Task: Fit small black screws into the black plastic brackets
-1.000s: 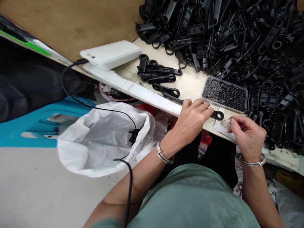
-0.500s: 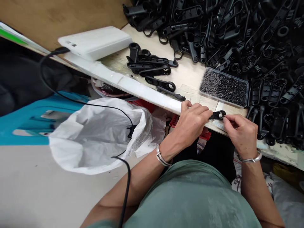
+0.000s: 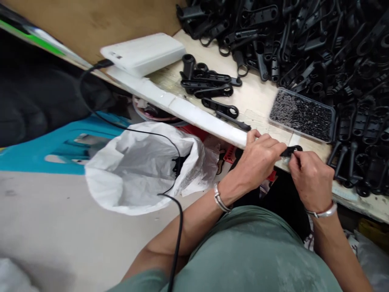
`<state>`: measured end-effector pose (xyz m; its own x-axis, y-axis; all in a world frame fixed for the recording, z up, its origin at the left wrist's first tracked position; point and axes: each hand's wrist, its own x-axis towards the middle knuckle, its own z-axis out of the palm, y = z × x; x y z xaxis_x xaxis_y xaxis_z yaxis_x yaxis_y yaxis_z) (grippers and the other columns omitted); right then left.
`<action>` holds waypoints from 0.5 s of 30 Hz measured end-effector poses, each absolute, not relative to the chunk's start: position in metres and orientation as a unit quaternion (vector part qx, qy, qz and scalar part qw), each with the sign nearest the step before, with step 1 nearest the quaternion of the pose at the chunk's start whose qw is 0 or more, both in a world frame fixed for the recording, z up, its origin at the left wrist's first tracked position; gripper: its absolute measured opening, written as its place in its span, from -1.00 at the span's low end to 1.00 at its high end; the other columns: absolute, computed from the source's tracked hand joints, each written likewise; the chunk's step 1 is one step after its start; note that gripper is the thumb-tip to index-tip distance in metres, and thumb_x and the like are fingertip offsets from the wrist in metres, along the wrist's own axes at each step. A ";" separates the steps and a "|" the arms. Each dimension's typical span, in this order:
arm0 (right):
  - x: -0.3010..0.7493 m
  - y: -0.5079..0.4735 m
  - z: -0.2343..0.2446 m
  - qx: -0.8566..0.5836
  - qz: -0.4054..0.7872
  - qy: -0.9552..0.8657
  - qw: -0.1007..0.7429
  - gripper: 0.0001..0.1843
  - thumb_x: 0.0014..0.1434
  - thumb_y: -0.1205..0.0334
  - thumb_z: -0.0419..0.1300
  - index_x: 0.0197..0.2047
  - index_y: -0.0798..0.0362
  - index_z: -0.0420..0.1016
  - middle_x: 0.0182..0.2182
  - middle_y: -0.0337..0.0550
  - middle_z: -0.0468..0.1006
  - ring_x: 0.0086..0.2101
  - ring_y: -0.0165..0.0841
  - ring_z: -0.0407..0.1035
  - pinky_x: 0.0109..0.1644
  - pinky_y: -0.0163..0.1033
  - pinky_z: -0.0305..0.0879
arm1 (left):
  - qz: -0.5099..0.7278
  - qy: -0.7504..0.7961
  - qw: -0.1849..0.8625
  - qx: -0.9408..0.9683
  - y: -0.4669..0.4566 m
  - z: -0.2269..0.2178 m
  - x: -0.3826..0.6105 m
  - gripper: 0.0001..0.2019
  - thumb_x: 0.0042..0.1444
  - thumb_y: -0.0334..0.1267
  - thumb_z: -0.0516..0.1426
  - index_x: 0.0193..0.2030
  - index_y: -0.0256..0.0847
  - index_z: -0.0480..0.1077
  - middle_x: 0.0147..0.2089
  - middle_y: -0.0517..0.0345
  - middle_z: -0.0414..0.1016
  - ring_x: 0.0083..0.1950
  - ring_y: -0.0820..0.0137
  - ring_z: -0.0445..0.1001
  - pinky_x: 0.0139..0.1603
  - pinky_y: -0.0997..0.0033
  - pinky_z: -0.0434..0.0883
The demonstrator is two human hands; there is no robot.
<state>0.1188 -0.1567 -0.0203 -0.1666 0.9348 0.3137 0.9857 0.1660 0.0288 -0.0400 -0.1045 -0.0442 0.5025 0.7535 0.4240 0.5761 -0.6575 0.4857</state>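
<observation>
My left hand (image 3: 259, 160) is closed around a black plastic lever part (image 3: 290, 151) at the front edge of the table (image 3: 258, 103). Only the ring end of that part shows beyond my fingers. My right hand (image 3: 310, 176) is pinched against that ring end, fingertips pressed together; what it pinches is too small to make out. A clear tray of small black screws (image 3: 300, 114) sits just behind both hands. A few loose black lever parts (image 3: 209, 83) lie to the left on the table.
A large heap of black lever parts (image 3: 319, 44) fills the table's back and right. A white power bank (image 3: 142, 53) with a black cable (image 3: 127, 129) rests at the left corner. Below the table edge an open white plastic bag (image 3: 139, 166) sits beside a blue stool (image 3: 57, 144).
My right hand moved from beside the part onto its ring end and now presses there. My left hand kept its hold. The camera shifted a little.
</observation>
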 end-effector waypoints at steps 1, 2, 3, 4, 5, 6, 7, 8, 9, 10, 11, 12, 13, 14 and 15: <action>0.117 -0.157 -0.018 -0.638 -0.116 -0.755 0.097 -0.71 0.36 0.28 -0.02 -0.26 0.15 0.49 -0.38 -0.01 0.54 -0.42 -0.28 0.40 -0.38 -0.22 0.13 | 0.309 0.384 0.143 0.858 -0.105 -0.042 -0.040 -0.89 0.25 -0.42 0.10 -0.24 -0.20 0.44 -0.31 0.20 0.56 -0.20 0.35 0.40 -0.02 0.23 0.09; 0.117 -0.157 -0.014 -0.639 -0.118 -0.755 0.084 -0.69 0.36 0.25 -0.03 -0.27 0.16 0.49 -0.39 0.01 0.53 -0.45 -0.27 0.39 -0.42 -0.20 0.09 | 0.303 0.379 0.145 0.862 -0.106 -0.040 -0.040 -0.88 0.25 -0.43 0.09 -0.25 -0.21 0.43 -0.32 0.20 0.56 -0.20 0.35 0.40 -0.02 0.23 0.09; 0.119 -0.157 -0.011 -0.640 -0.115 -0.756 0.073 -0.67 0.36 0.22 -0.04 -0.27 0.16 0.50 -0.41 0.04 0.53 -0.47 -0.26 0.38 -0.44 -0.19 0.05 | 0.292 0.374 0.149 0.868 -0.106 -0.038 -0.040 -0.87 0.26 -0.44 0.07 -0.25 -0.21 0.43 -0.31 0.20 0.56 -0.19 0.35 0.40 -0.02 0.22 0.10; 0.123 -0.156 -0.009 -0.638 -0.106 -0.759 0.068 -0.66 0.35 0.19 -0.03 -0.27 0.15 0.51 -0.42 0.06 0.53 -0.49 -0.24 0.37 -0.45 -0.18 0.04 | 0.280 0.371 0.150 0.873 -0.106 -0.036 -0.039 -0.85 0.26 -0.45 0.05 -0.24 -0.21 0.43 -0.28 0.20 0.57 -0.17 0.35 0.40 -0.01 0.22 0.10; 0.129 -0.153 -0.007 -0.636 -0.092 -0.763 0.073 -0.67 0.33 0.17 -0.02 -0.26 0.13 0.52 -0.42 0.08 0.55 -0.49 -0.22 0.39 -0.44 -0.17 0.05 | 0.270 0.373 0.149 0.875 -0.105 -0.035 -0.039 -0.83 0.27 -0.47 0.03 -0.22 -0.21 0.44 -0.26 0.20 0.58 -0.15 0.35 0.40 0.01 0.22 0.10; 0.135 -0.150 -0.007 -0.634 -0.063 -0.767 0.077 -0.68 0.31 0.14 0.01 -0.26 0.11 0.53 -0.43 0.08 0.56 -0.48 -0.20 0.40 -0.42 -0.16 0.08 | 0.262 0.376 0.147 0.877 -0.104 -0.034 -0.039 -0.81 0.27 -0.48 0.02 -0.19 -0.21 0.44 -0.23 0.20 0.59 -0.14 0.36 0.40 0.03 0.21 0.10; 0.141 -0.147 -0.007 -0.640 -0.029 -0.763 0.085 -0.69 0.29 0.10 0.04 -0.27 0.08 0.54 -0.45 0.06 0.57 -0.48 -0.19 0.42 -0.41 -0.15 0.11 | 0.256 0.379 0.144 0.878 -0.103 -0.034 -0.039 -0.79 0.27 -0.49 0.01 -0.16 -0.20 0.44 -0.22 0.21 0.59 -0.13 0.36 0.40 0.05 0.20 0.10; 0.147 -0.144 -0.007 -0.652 0.009 -0.752 0.095 -0.70 0.26 0.07 0.07 -0.28 0.05 0.55 -0.48 0.04 0.57 -0.49 -0.18 0.43 -0.40 -0.14 0.13 | 0.253 0.379 0.142 0.878 -0.103 -0.034 -0.040 -0.78 0.27 -0.50 0.00 -0.15 -0.19 0.44 -0.21 0.21 0.59 -0.13 0.36 0.40 0.06 0.20 0.10; 0.152 -0.141 -0.008 -0.665 0.049 -0.737 0.107 -0.70 0.24 0.03 0.09 -0.30 0.02 0.56 -0.51 0.00 0.56 -0.51 -0.19 0.42 -0.40 -0.14 0.15 | 0.254 0.378 0.141 0.879 -0.102 -0.035 -0.040 -0.78 0.27 -0.49 0.00 -0.16 -0.19 0.44 -0.22 0.21 0.59 -0.13 0.36 0.40 0.06 0.20 0.11; 0.155 -0.139 -0.008 -0.679 0.086 -0.719 0.120 -0.69 0.21 0.00 0.10 -0.33 0.00 0.56 -0.54 -0.04 0.55 -0.54 -0.21 0.41 -0.40 -0.14 0.15 | 0.257 0.373 0.141 0.880 -0.102 -0.036 -0.040 -0.80 0.26 -0.49 0.01 -0.18 -0.19 0.44 -0.23 0.20 0.59 -0.14 0.36 0.40 0.04 0.20 0.12; 0.156 -0.137 -0.008 -0.689 0.116 -0.704 0.129 -0.68 0.18 -0.02 0.10 -0.37 -0.01 0.56 -0.57 -0.09 0.54 -0.57 -0.24 0.38 -0.41 -0.15 0.16 | 0.264 0.369 0.141 0.880 -0.103 -0.038 -0.040 -0.82 0.26 -0.48 0.03 -0.20 -0.20 0.43 -0.25 0.19 0.58 -0.15 0.36 0.40 0.03 0.21 0.13; 0.155 -0.136 -0.008 -0.694 0.139 -0.693 0.136 -0.68 0.16 -0.02 0.10 -0.40 -0.01 0.55 -0.60 -0.13 0.52 -0.59 -0.26 0.36 -0.41 -0.16 0.17 | 0.272 0.365 0.142 0.879 -0.103 -0.040 -0.040 -0.84 0.25 -0.47 0.05 -0.22 -0.20 0.43 -0.27 0.19 0.57 -0.15 0.35 0.40 0.01 0.22 0.13; 0.153 -0.135 -0.007 -0.696 0.154 -0.688 0.139 -0.68 0.15 -0.01 0.09 -0.43 -0.01 0.54 -0.62 -0.17 0.50 -0.60 -0.29 0.35 -0.40 -0.18 0.17 | 0.282 0.363 0.141 0.877 -0.103 -0.041 -0.040 -0.86 0.23 -0.47 0.07 -0.24 -0.20 0.43 -0.29 0.18 0.57 -0.16 0.35 0.40 0.00 0.23 0.13; 0.149 -0.134 -0.006 -0.696 0.159 -0.686 0.138 -0.69 0.15 0.02 0.08 -0.45 0.00 0.53 -0.63 -0.20 0.48 -0.61 -0.31 0.33 -0.39 -0.19 0.17 | 0.290 0.364 0.139 0.874 -0.102 -0.043 -0.040 -0.87 0.23 -0.47 0.08 -0.25 -0.20 0.42 -0.30 0.18 0.56 -0.17 0.35 0.40 0.00 0.23 0.13; 0.146 -0.134 -0.004 -0.698 0.161 -0.683 0.139 -0.70 0.14 0.05 0.07 -0.45 0.01 0.52 -0.65 -0.22 0.47 -0.60 -0.32 0.33 -0.39 -0.20 0.17 | 0.297 0.367 0.136 0.871 -0.102 -0.045 -0.040 -0.88 0.22 -0.46 0.09 -0.25 -0.20 0.42 -0.31 0.18 0.56 -0.19 0.35 0.39 0.00 0.24 0.13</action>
<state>0.1455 -0.1336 -0.0044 0.0139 0.9993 -0.0347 0.9092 -0.0271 -0.4154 -0.0396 -0.1021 -0.0449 0.5547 0.7198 0.4173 0.5590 -0.6939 0.4539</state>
